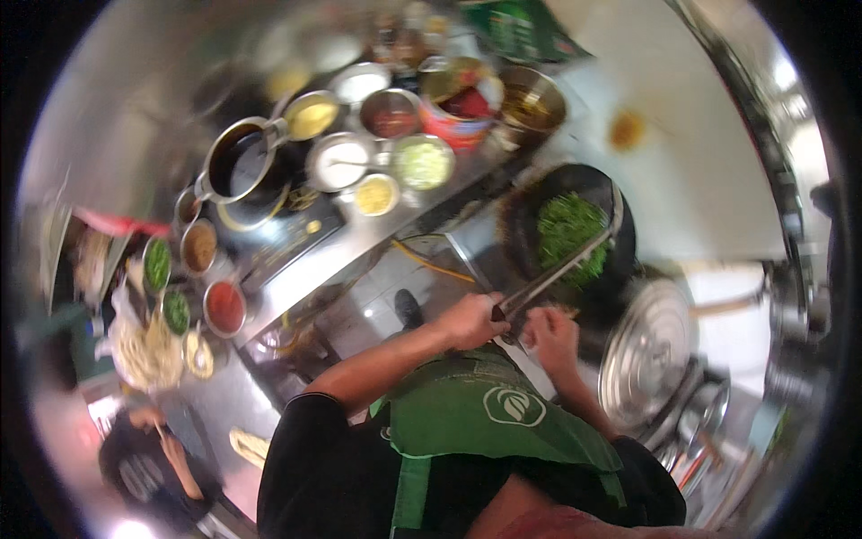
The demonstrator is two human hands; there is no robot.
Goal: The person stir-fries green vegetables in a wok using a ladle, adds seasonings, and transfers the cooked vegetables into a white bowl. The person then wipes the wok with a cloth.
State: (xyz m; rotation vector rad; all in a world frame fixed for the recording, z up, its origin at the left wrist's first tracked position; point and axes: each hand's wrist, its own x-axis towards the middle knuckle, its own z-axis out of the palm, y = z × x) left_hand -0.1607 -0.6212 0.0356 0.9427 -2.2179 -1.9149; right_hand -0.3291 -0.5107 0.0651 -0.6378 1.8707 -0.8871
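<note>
My left hand (475, 322) grips the end of a long metal handle (549, 276). This belongs to a cooking utensil reaching across a black wok (623, 252); its blurred head near the far rim could be a ladle or a spatula. Chopped green leaves (567, 226) lie heaped in the wok. Just right of the handle's end, my right hand (553, 335) has its fingers curled at the wok's near side. Blur hides whether it holds anything. A green apron (465, 414) covers my front.
A steel counter (306, 279) holds a large pot of dark liquid (239, 162), several bowls of ingredients and a red-sided can (461, 111). To the right leans a round metal lid (650, 357). Another person (151, 465) stands at lower left, near dough (249, 446).
</note>
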